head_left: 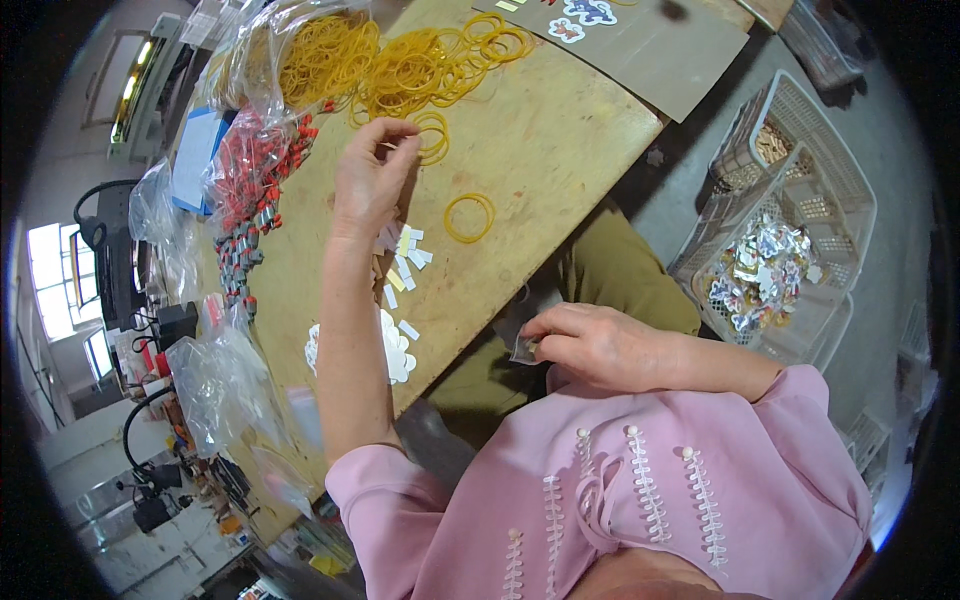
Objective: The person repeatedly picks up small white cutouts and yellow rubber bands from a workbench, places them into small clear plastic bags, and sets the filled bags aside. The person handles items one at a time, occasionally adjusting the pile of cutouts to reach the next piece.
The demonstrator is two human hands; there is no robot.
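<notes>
My left hand (372, 178) hovers over the wooden table (545, 150), fingers pinched together near several small white and yellow paper tags (408, 252); I cannot tell whether it holds one. My right hand (590, 345) rests over my lap by the table edge, holding a small clear plastic bag (523, 348). A single yellow rubber band (469, 217) lies on the table to the right of my left hand. A pile of yellow rubber bands (405, 65) spreads beyond it.
Small red and grey parts (252, 190) in clear bags lie at the left. White flat cut-outs (397, 350) sit by the near edge. A white plastic basket (800, 240) with shiny packets stands on the floor at the right. Crumpled clear bags (220, 385) lie lower left.
</notes>
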